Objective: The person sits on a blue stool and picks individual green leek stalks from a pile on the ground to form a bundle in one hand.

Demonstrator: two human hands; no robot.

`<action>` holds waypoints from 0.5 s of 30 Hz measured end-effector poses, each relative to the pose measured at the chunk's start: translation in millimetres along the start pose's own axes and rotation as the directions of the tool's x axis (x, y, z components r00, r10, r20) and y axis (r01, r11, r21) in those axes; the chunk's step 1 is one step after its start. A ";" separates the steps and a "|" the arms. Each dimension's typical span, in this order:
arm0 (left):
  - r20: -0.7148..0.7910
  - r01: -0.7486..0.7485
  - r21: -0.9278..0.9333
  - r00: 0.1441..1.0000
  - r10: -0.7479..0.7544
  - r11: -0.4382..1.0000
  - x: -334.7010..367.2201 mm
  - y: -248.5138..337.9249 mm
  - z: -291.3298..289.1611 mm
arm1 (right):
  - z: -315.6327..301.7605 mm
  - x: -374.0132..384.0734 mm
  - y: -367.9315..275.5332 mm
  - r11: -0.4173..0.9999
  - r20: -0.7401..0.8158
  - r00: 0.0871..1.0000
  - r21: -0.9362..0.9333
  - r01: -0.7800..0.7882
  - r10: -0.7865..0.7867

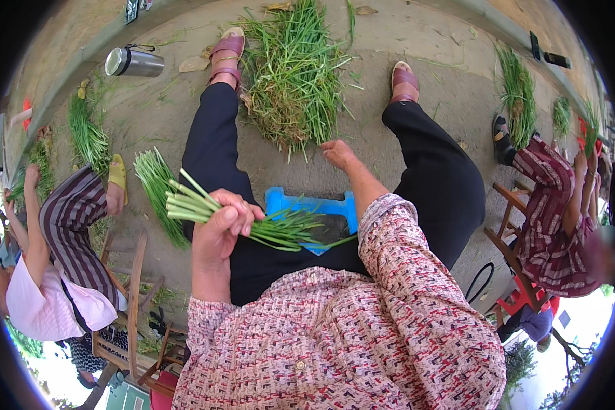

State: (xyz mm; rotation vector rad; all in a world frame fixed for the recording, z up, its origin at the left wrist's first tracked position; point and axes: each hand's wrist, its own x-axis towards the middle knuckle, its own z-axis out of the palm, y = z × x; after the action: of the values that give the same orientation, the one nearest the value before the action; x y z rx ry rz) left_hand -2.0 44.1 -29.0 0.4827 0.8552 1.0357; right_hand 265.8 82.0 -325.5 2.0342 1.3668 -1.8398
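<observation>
My left hand is closed around a bunch of green chives, held above my left thigh. Their pale stem ends point left and the thin leaves trail right over my lap. Between my feet lies a big loose heap of chives, with brown, dry roots and withered bits at its near side. My right hand reaches down to the near right edge of this heap, fingers drawn together. Anything between those fingers is too small to make out. Left of my left leg, a neat pile of chives rests on the ground.
A blue plastic frame is below my lap. A steel flask lies at the far left. People sit on both sides, with wooden chairs and further chive piles near them. Phones lie on the far ledge.
</observation>
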 end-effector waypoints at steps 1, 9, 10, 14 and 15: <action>-0.004 0.017 -0.005 1.000 -0.018 1.000 1.5 0.7 0.0 | 3.9 2.5 0.9 0.999 -0.015 0.999 -0.020 -0.044 0.044; -0.052 0.096 -0.023 0.994 -0.097 0.995 8.6 9.6 6.7 | 15.7 43.3 -10.3 0.988 -0.119 0.982 -0.036 -0.150 0.144; -0.047 0.107 -0.024 0.993 -0.108 0.994 10.3 10.6 6.5 | 24.5 54.1 -2.7 0.986 -0.140 0.977 -0.009 -0.165 0.162; -0.039 0.119 -0.039 0.992 -0.120 0.992 13.7 11.8 4.6 | 34.6 64.5 -19.3 0.964 -0.320 0.909 0.092 -0.251 0.267; -0.037 0.117 -0.046 0.992 -0.118 0.992 13.5 10.9 4.3 | 33.9 60.2 -29.3 0.953 -0.356 0.885 0.140 -0.268 0.301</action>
State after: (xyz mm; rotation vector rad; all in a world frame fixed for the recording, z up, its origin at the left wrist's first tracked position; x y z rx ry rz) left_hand -1.3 61.2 -23.8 0.3719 0.8839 0.9559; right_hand 214.3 112.5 -370.7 2.5705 0.9861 -1.4640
